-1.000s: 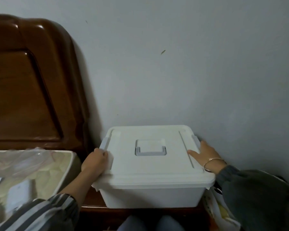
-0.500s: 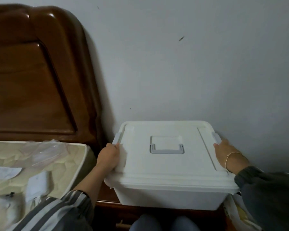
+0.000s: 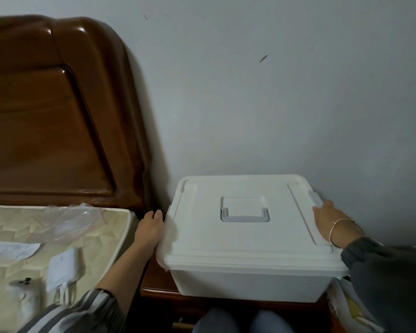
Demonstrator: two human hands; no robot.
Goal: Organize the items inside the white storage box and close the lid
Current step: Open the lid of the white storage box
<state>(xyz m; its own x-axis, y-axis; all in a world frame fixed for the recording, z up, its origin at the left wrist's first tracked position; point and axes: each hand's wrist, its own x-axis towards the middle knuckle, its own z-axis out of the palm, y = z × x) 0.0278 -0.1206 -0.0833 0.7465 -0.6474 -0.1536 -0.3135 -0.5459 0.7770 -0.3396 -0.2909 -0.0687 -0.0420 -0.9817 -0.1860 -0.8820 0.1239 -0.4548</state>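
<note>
On small dark-brown wooden worktop (image 3: 159, 282), pushed up to pale grey wall (image 3: 274, 92): white rectangular plastic storage box (image 3: 247, 282). Stands closed under flat white plastic lid (image 3: 245, 243), which sits level on the rim along every visible edge. Contents hidden by lid.

In lid centre: grey plastic folding handle (image 3: 244, 215), lying flat in its recess. At lid's right edge: small grey plastic latch (image 3: 315, 198).

Left hand (image 3: 149, 230): grasps lid's left edge, fingers curled round it, back of hand facing camera. Right hand (image 3: 327, 219): clasps lid's right edge just beside the latch, fingers bent down over the rim, fingertips out of sight. Thin gold bangle (image 3: 341, 224) on right wrist. Grey-and-white striped sleeve (image 3: 82, 313) on left arm, dark grey sleeve (image 3: 389, 280) on right.

Left of worktop: glossy brown wooden headboard (image 3: 58, 116), upright against wall. Below it: cream quilted mattress (image 3: 101, 236). On mattress, well apart from box: crumpled clear plastic bag (image 3: 67, 222), white paper slip (image 3: 12, 249), flat white rectangular item (image 3: 63, 267), too blurred to identify.
</note>
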